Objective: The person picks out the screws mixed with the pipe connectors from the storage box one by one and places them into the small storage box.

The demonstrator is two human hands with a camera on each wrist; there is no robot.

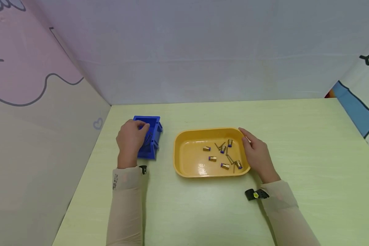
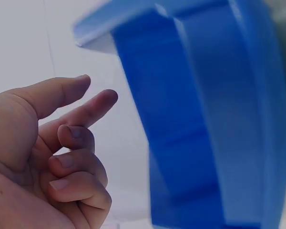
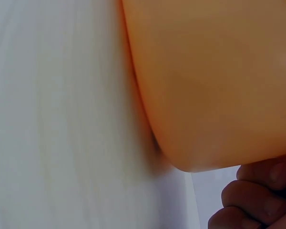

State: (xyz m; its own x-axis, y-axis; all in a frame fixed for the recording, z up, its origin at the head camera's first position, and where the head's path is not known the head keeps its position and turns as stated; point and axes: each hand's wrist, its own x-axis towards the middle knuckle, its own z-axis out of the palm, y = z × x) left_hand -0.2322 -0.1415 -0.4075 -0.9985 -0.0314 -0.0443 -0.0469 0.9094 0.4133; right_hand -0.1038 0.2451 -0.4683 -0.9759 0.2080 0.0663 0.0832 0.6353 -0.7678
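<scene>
My left hand [image 1: 131,135] is over a blue storage bin [image 1: 156,135], near its left side. In the left wrist view, the thumb and index finger [image 2: 102,102] stretch out with a gap between them, and the other fingers curl loosely. Nothing shows between those fingertips. A few small thin pieces lie inside the bin, partly hidden by the hand. My right hand [image 1: 259,155] grips the right end of a yellow tray [image 1: 186,153], its thumb at the rim and fingers round the outside. Several brass push-in fittings [image 1: 213,159] with blue collars lie in the tray among several thin screws [image 1: 230,159].
The bin and tray stand apart on a pale green-yellow table [image 1: 203,208]. A grey wall covering [image 1: 203,61] rises behind the table's back edge, and a printed one [image 1: 33,136] stands along the left. Each wrist wears a black strap [image 1: 256,194].
</scene>
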